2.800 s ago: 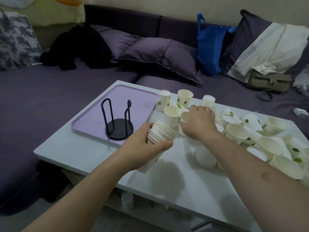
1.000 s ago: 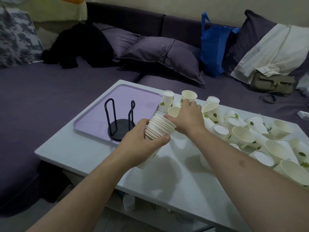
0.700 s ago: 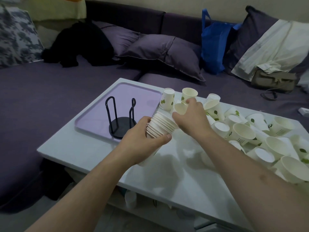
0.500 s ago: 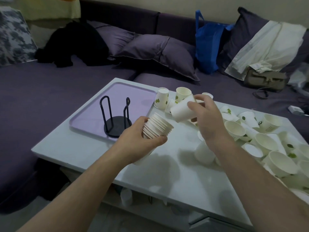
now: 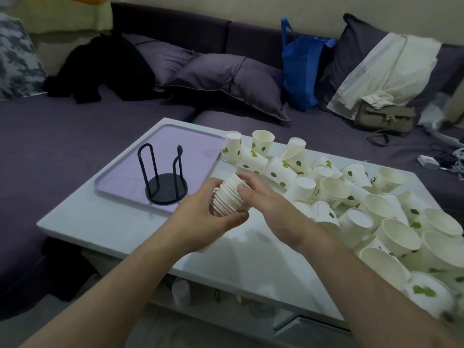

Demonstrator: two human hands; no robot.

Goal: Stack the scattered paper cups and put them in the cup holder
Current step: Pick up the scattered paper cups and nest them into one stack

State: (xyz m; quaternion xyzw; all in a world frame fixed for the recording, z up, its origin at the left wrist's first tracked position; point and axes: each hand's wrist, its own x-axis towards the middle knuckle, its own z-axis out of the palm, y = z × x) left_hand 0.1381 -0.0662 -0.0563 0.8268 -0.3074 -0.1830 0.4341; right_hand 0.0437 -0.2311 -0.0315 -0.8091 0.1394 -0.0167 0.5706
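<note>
My left hand (image 5: 200, 222) grips a tilted stack of white paper cups (image 5: 227, 199) above the white table (image 5: 251, 262). My right hand (image 5: 271, 207) is at the stack's open end, thumb on the near rims and fingers over the far side, pinching the top cup. The black wire cup holder (image 5: 165, 187) stands with nothing in it on a lilac tray (image 5: 175, 136), just left of my hands. Several loose cups with green leaf prints (image 5: 334, 192) lie scattered over the table's right half, some upright, some tipped.
A purple sofa wraps around the table's back and left. On it lie cushions (image 5: 226, 79), a blue bag (image 5: 301, 69), a black garment (image 5: 100, 69) and a grey handbag (image 5: 384, 116). Cables and a charger (image 5: 429, 162) lie at the far right.
My right hand picked one cup from the pile, carried it left and pushed it onto the stack in my left hand. The left hand stayed in place.
</note>
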